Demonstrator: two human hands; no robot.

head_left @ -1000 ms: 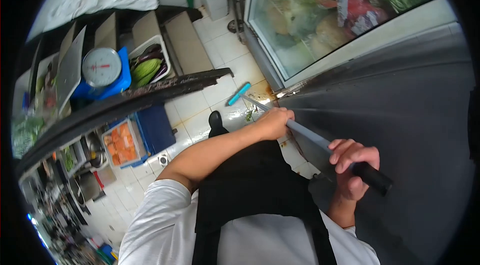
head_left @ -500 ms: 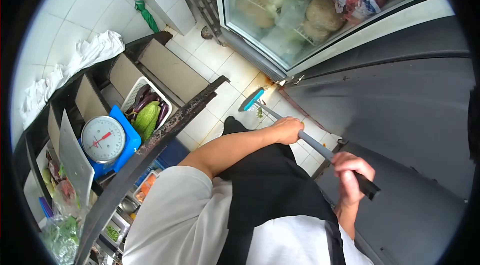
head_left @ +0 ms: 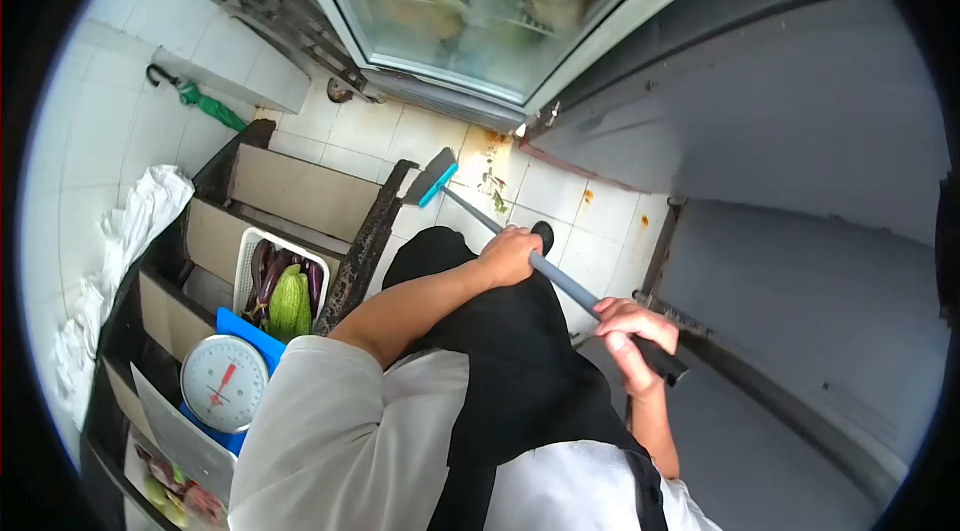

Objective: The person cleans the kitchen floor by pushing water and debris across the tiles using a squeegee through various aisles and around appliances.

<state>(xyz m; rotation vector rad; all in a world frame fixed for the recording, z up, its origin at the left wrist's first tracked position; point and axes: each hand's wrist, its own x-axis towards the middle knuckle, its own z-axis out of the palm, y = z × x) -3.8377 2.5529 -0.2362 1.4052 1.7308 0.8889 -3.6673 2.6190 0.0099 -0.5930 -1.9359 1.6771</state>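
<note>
A broom crosses the middle of the view at a slant, its grey handle [head_left: 570,286] running up and left to a blue-and-dark broom head [head_left: 437,179] on the tiled floor. My left hand [head_left: 510,257] is closed around the handle partway down. Near its black end, my right hand [head_left: 636,336] grips it with the thumb along the underside. Leafy scraps [head_left: 494,189] lie on the tiles just right of the broom head.
A glass-door fridge [head_left: 450,21] with vegetables stands ahead, beside grey panels [head_left: 740,111]. To the left, a compartmented rack holds a scale [head_left: 224,384] and a white basket [head_left: 243,261] of eggplants and a green gourd. A green umbrella [head_left: 210,106] leans on the wall.
The broom head has moved left, away from the scraps, which show more fully. Both hands keep their hold on the handle. My view has turned, and a dark shoe tip now shows.
</note>
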